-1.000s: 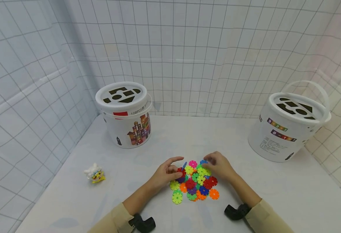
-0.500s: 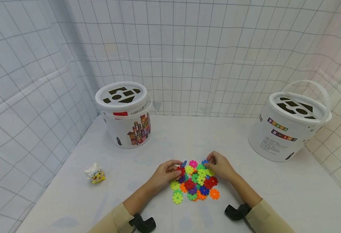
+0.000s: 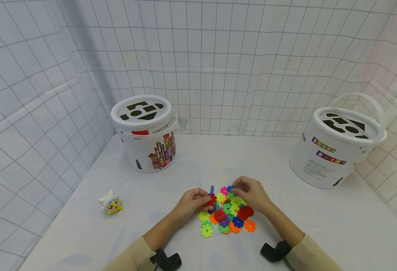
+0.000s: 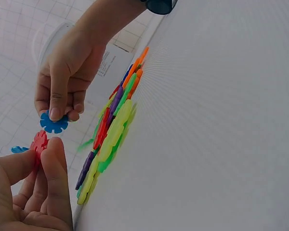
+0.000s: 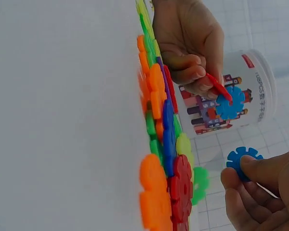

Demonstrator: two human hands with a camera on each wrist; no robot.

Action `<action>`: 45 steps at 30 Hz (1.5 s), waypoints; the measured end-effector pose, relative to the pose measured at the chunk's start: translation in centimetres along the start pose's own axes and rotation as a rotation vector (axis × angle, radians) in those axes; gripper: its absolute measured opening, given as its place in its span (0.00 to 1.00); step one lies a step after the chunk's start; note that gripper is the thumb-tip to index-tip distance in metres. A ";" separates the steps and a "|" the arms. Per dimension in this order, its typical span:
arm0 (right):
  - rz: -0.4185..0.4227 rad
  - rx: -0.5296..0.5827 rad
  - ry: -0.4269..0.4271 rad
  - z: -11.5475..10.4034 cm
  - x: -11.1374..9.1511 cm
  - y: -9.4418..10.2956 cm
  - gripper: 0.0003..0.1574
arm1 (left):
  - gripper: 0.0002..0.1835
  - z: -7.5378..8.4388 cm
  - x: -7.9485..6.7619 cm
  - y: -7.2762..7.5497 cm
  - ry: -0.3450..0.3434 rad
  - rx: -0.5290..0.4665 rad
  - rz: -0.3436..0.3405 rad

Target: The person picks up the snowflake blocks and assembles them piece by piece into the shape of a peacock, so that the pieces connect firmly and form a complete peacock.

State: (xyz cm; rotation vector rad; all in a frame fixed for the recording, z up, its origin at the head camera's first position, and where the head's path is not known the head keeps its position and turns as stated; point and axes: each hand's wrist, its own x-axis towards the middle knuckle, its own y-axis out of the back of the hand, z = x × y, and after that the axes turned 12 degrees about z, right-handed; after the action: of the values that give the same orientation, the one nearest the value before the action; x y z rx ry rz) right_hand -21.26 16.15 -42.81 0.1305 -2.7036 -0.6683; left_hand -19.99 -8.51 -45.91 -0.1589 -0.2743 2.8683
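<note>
My left hand point(image 3: 191, 203) pinches a red notched disc point(image 4: 39, 143) between thumb and fingers. A blue notched disc point(image 5: 230, 103) is slotted into that red one and stands across it. Between the thumb and fingers of my right hand point(image 3: 251, 191) is another blue notched disc point(image 4: 54, 123). In the left wrist view this second blue disc hangs just above the red one, with a small gap between them. Below both hands lies a pile of notched discs point(image 3: 234, 209) in yellow, green, red, orange, purple and blue.
A white bucket with a shape-cutout lid point(image 3: 151, 150) stands at the back left, and a similar handled bucket point(image 3: 330, 158) at the back right. To the left sits a small white-and-yellow toy figure point(image 3: 111, 202). Gridded white cloth point(image 3: 212, 67) rises behind the white table point(image 3: 144, 233).
My right hand has moved left with its blue disc, closer to my left hand. The red disc with its blue piece has turned, so the blue piece now stands more upright.
</note>
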 end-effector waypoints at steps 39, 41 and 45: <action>-0.136 -0.007 0.277 -1.5 -1.6 -2.6 0.05 | 0.07 -0.2 -0.1 0.1 -0.116 0.181 -0.128; -0.138 -0.003 0.285 -1.5 -1.6 -2.6 0.05 | 0.08 -0.2 -0.1 0.2 -0.123 0.177 -0.134; -0.138 -0.009 0.270 -1.5 -1.4 -2.4 0.05 | 0.09 -0.3 0.0 0.2 -0.105 0.159 -0.125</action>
State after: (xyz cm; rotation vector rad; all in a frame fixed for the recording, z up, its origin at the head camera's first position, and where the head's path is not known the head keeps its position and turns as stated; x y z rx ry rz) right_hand -19.42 13.66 -43.15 0.3794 -2.4481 -0.6501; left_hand -19.96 -8.70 -46.23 0.0383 -0.0716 2.7635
